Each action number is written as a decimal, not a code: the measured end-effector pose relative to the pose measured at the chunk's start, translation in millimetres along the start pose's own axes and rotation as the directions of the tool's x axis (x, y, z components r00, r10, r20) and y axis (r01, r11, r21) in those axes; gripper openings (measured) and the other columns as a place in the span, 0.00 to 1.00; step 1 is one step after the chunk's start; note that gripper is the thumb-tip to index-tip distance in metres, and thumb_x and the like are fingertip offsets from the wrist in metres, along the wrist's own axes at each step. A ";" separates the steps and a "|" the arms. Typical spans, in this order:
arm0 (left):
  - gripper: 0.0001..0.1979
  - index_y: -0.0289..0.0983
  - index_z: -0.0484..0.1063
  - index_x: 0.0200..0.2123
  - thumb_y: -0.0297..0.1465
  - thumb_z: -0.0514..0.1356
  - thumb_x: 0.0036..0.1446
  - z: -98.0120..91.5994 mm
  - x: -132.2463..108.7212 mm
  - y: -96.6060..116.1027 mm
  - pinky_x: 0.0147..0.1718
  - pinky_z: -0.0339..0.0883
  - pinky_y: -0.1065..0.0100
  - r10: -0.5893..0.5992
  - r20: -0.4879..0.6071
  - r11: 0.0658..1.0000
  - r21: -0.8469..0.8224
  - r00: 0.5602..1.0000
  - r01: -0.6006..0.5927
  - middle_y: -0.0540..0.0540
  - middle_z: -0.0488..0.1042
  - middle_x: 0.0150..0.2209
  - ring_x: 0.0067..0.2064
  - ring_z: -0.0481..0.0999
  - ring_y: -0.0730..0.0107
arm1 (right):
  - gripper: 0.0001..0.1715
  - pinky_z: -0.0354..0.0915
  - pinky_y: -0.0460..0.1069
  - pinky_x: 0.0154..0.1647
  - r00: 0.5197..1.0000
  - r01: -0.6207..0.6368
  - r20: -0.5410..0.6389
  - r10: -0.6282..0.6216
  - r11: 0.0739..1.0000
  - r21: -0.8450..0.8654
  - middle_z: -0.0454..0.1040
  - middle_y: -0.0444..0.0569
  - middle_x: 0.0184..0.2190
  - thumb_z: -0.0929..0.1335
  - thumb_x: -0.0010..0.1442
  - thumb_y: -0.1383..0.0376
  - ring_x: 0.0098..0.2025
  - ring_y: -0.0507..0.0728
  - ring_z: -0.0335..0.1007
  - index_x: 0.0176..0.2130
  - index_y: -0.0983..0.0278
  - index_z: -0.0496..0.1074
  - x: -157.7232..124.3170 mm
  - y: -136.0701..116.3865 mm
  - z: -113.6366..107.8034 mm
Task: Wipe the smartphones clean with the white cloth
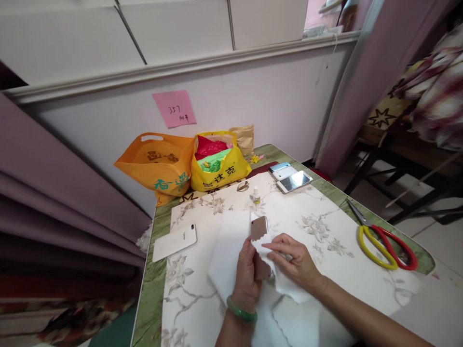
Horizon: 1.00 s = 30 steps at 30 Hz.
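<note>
My left hand, with a green bangle at its wrist, is wrapped round a rose-gold smartphone with its back up. In my right hand a white cloth is pinched and pressed against the phone's back. The cloth hangs down below the fingers and hides part of the phone. Beneath both hands lies a plain white sheet. A small white dropper bottle stands just beyond the phone.
Left lies a white phone; several more phones are at the back right. Large scissors with red and yellow handles rest by the right edge. An orange bag and a yellow bag stand at the back. Eyeglasses lie before them.
</note>
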<state>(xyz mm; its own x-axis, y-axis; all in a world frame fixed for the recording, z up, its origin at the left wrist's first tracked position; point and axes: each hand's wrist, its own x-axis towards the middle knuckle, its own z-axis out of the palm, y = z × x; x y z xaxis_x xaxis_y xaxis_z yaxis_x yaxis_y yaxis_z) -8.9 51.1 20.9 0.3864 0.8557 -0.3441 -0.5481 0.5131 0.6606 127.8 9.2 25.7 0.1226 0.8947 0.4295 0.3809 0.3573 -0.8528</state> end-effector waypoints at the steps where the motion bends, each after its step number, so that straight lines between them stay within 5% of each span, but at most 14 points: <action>1: 0.16 0.37 0.74 0.43 0.38 0.65 0.53 0.6 -0.2 0.0 0.45 0.69 0.67 -0.001 0.015 1.000 0.024 1.000 0.001 0.45 0.78 0.41 0.42 0.77 0.67 | 0.13 0.67 0.49 0.36 1.000 -0.012 -0.008 0.012 1.000 -0.003 0.73 0.48 0.34 0.68 0.62 0.62 0.36 0.55 0.71 0.47 0.55 0.77 -1.0 1.1 -0.4; 5: 0.21 0.38 0.70 0.50 0.37 0.65 0.53 3.4 -2.6 -0.7 0.42 0.69 0.68 0.023 -0.006 0.988 0.152 1.000 -0.022 0.44 0.78 0.44 0.41 0.77 0.67 | 0.13 0.67 0.50 0.38 0.970 -0.137 -0.206 0.129 0.990 -0.023 0.75 0.49 0.35 0.68 0.61 0.58 0.39 0.56 0.72 0.42 0.59 0.79 19.7 16.3 -7.2; 9: 0.22 0.39 0.67 0.50 0.36 0.66 0.53 2.4 -8.2 -5.2 0.42 0.70 0.67 0.196 0.015 0.956 0.220 0.980 -0.194 0.45 0.78 0.44 0.41 0.78 0.66 | 0.20 0.68 0.53 0.43 0.851 -0.310 -0.414 0.324 0.945 0.104 0.78 0.51 0.39 0.69 0.58 0.52 0.42 0.60 0.73 0.40 0.64 0.79 38.0 30.1 -20.4; 12: 0.20 0.39 0.67 0.48 0.34 0.66 0.52 -4.7 -10.9 -12.1 0.42 0.70 0.66 0.389 0.032 0.861 0.342 0.921 -0.376 0.45 0.78 0.42 0.41 0.77 0.66 | 0.25 0.68 0.54 0.44 0.778 -0.403 -0.433 0.455 0.890 0.212 0.79 0.52 0.39 0.71 0.54 0.49 0.42 0.62 0.74 0.40 0.66 0.79 36.7 30.4 -29.7; 14: 0.18 0.38 0.69 0.47 0.33 0.65 0.54 -10.5 -11.4 -15.7 0.42 0.71 0.65 0.536 0.035 0.723 0.497 0.843 -0.480 0.44 0.78 0.41 0.41 0.77 0.65 | 0.26 0.68 0.55 0.45 0.758 -0.429 -0.426 0.494 0.870 0.245 0.80 0.52 0.39 0.71 0.53 0.49 0.43 0.63 0.74 0.41 0.66 0.79 34.1 27.0 -32.9; 18: 0.16 0.40 0.71 0.50 0.26 0.59 0.59 -16.4 -11.6 -14.4 0.51 0.68 0.61 0.725 0.291 0.279 0.705 0.625 -0.652 0.42 0.76 0.47 0.50 0.74 0.62 | 0.26 0.68 0.55 0.46 0.777 -0.376 -0.390 0.494 0.861 0.341 0.79 0.51 0.43 0.72 0.54 0.50 0.44 0.62 0.74 0.47 0.64 0.77 33.2 19.1 -28.5; 20: 0.17 0.42 0.71 0.52 0.24 0.57 0.60 -15.8 -11.8 -11.5 0.53 0.67 0.59 0.722 0.408 0.141 0.704 0.558 -0.696 0.43 0.75 0.50 0.53 0.73 0.62 | 0.25 0.68 0.55 0.47 0.796 -0.338 -0.385 0.467 0.871 0.356 0.79 0.51 0.44 0.71 0.55 0.51 0.45 0.61 0.74 0.48 0.62 0.76 33.9 16.0 -23.5; 27: 0.18 0.39 0.67 0.55 0.24 0.55 0.62 -15.1 -13.2 -10.2 0.48 0.72 0.65 0.772 0.318 0.111 0.786 0.551 -0.608 0.41 0.76 0.49 0.49 0.77 0.65 | 0.15 0.68 0.53 0.44 0.860 -0.180 -0.460 0.223 0.974 0.136 0.78 0.50 0.39 0.70 0.59 0.57 0.41 0.58 0.74 0.44 0.61 0.78 33.4 -15.9 -16.3; 30: 0.21 0.39 0.64 0.58 0.24 0.54 0.62 -18.5 -13.2 -10.5 0.48 0.72 0.66 0.766 0.367 0.040 0.793 0.528 -0.608 0.40 0.75 0.52 0.50 0.77 0.64 | 0.11 0.68 0.50 0.40 0.937 -0.025 -0.350 0.012 0.999 -0.034 0.77 0.49 0.36 0.69 0.61 0.62 0.39 0.56 0.73 0.43 0.59 0.78 30.9 -40.0 -11.6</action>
<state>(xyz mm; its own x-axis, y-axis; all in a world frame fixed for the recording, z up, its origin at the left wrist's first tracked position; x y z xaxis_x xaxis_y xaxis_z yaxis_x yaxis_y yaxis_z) -22.0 35.6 6.2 0.0562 0.8203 0.5691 0.3313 -0.5530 0.7645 126.9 19.4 76.6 0.4397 0.7486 0.4962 0.4088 0.3251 -0.8527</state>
